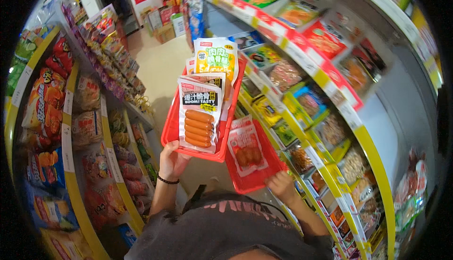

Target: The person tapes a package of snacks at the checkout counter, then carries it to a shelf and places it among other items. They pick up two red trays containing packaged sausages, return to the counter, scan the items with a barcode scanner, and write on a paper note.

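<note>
My left hand [172,164], a dark bead bracelet at its wrist, grips the near left corner of a red plastic tray [171,129]. In that tray, on top, lies a clear-fronted pack of sausages [198,118] with a black and white label. Behind it stands a white pack with green lettering [218,52], and part of another pack shows between them. Lower and to the right, my right hand [281,186] is closed on the near right edge of a second red tray [244,183]. One red-and-white pack of reddish-brown food [248,149] lies inside it.
Shelves with yellow edges [373,165] full of packaged snacks run close along my right. On my left, another shelf unit [68,137] holds bagged snacks. Between them the aisle floor [153,55] leads to stacked cartons [165,33] at the far end.
</note>
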Demonstrator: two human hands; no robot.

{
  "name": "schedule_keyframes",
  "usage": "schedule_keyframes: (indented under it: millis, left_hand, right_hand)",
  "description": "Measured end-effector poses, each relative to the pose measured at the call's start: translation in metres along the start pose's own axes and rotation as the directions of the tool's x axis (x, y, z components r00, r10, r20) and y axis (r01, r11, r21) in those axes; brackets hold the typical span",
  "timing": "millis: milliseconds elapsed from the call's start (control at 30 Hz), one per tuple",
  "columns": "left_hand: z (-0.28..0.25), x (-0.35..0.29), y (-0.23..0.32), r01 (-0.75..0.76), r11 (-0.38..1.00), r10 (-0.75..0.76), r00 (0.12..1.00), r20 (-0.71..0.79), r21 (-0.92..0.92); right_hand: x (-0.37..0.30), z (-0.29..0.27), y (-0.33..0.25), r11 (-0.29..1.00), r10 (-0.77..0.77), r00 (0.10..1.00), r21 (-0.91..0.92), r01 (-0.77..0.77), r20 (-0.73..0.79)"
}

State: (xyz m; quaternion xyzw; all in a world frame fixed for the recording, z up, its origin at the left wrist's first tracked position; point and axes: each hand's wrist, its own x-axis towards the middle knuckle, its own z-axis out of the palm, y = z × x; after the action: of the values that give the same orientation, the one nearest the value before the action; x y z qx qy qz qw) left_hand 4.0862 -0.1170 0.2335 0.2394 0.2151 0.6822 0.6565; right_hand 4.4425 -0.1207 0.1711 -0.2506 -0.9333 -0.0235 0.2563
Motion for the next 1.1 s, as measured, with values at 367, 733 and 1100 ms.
schedule_keyframes:
  millis: [367, 733, 1100]
  left_hand:
    - [-0.155, 0.150, 0.112, -0.203, 0.979, 0.203, 0.937, -0.284, 0.028]
    - [-0.270, 0.446, 0.255, -0.389, 0.920, 0.375, 0.828, -0.416, 0.053]
    - [-0.413, 0.713, 0.421, -0.558, 0.829, 0.510, 0.734, -0.449, 0.030]
  right_hand:
    - [0.281, 0.157, 0.127, 0.986, -0.116, 0.993, 0.115, 0.117, -0.014]
    - [0.570, 0.355, 0.278, 0.962, -0.173, 0.979, 0.192, 0.192, -0.109]
    - [0.829, 0.508, 0.369, 0.969, -0.111, 0.982, 0.202, 0.141, -0.155]
